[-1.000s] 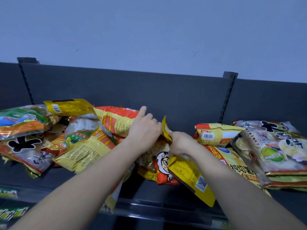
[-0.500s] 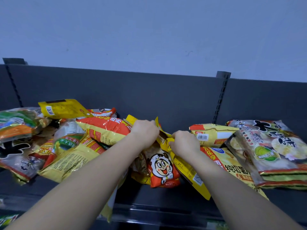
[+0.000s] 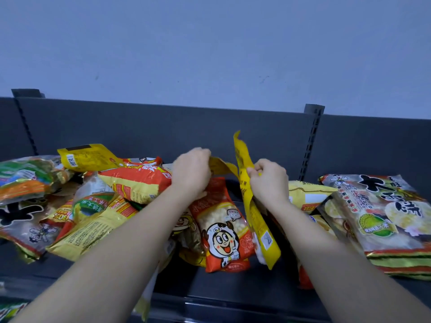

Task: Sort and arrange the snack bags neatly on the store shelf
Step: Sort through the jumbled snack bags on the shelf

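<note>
a yellow snack bag [image 3: 255, 220] is held on edge over the shelf [image 3: 233, 283], just right of an orange cartoon bag [image 3: 224, 229]; its upper edge is pinched in the right grip [image 3: 268, 180], its far flap clasped in the curled left grip [image 3: 191, 173]
</note>
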